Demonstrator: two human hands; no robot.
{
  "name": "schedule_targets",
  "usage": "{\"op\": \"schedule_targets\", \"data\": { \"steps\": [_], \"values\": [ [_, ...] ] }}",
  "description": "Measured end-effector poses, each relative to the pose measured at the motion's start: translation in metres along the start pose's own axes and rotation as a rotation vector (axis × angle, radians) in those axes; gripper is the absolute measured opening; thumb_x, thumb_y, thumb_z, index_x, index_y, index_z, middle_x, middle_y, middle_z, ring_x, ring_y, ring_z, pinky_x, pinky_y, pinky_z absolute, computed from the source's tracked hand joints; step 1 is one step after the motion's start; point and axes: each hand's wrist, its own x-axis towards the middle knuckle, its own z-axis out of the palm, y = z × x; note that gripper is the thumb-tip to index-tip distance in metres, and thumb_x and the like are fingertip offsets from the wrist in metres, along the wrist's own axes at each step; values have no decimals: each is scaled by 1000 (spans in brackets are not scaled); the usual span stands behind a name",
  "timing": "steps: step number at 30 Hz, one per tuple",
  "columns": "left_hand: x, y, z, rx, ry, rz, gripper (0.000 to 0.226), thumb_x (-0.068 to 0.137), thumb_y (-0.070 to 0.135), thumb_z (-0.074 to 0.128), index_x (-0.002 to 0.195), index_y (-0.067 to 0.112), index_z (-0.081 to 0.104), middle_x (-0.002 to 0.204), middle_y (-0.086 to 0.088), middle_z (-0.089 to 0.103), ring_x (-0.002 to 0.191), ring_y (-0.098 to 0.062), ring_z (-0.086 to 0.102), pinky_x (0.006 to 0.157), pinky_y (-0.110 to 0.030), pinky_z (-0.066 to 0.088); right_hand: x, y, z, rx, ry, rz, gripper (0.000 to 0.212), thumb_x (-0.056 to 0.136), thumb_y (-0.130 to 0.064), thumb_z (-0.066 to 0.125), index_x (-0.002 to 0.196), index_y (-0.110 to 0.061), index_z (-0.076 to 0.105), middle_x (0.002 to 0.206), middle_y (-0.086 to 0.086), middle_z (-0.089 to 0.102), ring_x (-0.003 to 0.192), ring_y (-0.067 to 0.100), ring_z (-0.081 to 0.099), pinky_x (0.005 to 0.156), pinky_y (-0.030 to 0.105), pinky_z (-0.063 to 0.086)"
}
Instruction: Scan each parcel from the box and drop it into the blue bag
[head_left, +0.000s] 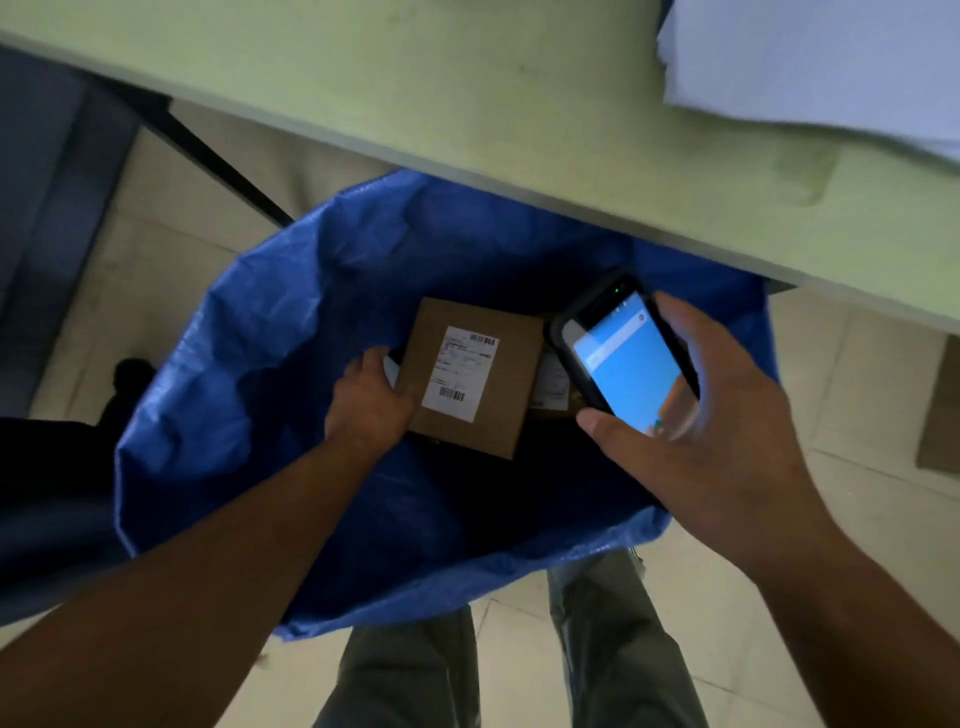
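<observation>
Standing with my grey trousers (415, 675) against the near rim of the blue bag (218, 364), I have both arms reaching over its open mouth. My right hand (727, 431) is curled round the handheld scanner (626, 364), thumb on its near edge and fingers along its far side, the lit blue screen facing up at me. To the left of it and deeper, my left hand (369, 402) is down inside the bag, clamped on the left edge of a brown cardboard parcel (470, 431) whose white barcode label (460, 374) faces up. Under the scanner, part of a second parcel (553, 384) shows in the bag. Beyond both hands, the pale green worktop (467, 93) overhangs the bag's far rim, with white sheets (831, 57) at its far right.
</observation>
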Motion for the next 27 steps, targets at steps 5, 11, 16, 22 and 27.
{"op": "schedule_targets", "data": {
  "steps": [5, 11, 16, 22, 27],
  "values": [
    [-61, 56, -61, -33, 68, 178, 61, 91, 36, 62, 149, 26, 45, 145, -5, 55, 128, -25, 55, 101, -49, 51, -26, -27, -35, 20, 27, 11, 94, 65, -60, 75, 146, -35, 34, 127, -26, 41, 112, -11, 37, 81, -6, 29],
    [-153, 112, -129, -86, 153, 312, 62, 94, 33, 63, 151, 27, 43, 145, -6, 56, 128, -23, 55, 95, -35, 46, -64, -71, -88, 77, 92, 25, 90, 68, -54, 80, 144, -33, 38, 132, -18, 51, 109, 9, 54, 90, 31, 50],
    [-216, 140, -176, -165, 189, 384, 60, 96, 36, 62, 152, 32, 42, 148, 0, 55, 127, -17, 55, 93, -27, 40, -99, -108, -120, 100, 222, 1, 86, 68, -50, 81, 141, -35, 39, 112, -31, 45, 99, 1, 50, 78, 13, 39],
    [-290, 178, -226, -235, 124, 604, 60, 97, 38, 59, 153, 37, 39, 151, 8, 53, 136, -14, 49, 104, -29, 39, -161, -152, -153, 143, 419, 24, 81, 67, -50, 78, 137, -43, 38, 105, -42, 44, 92, 2, 53, 73, 8, 36],
    [-337, 202, -254, -217, 103, 788, 53, 98, 37, 59, 148, 39, 42, 142, 13, 57, 131, -14, 50, 100, -31, 40, -226, -171, -180, 133, 605, 100, 84, 67, -56, 75, 140, -40, 37, 114, -27, 49, 94, 4, 54, 74, 15, 40]
  ]
}}
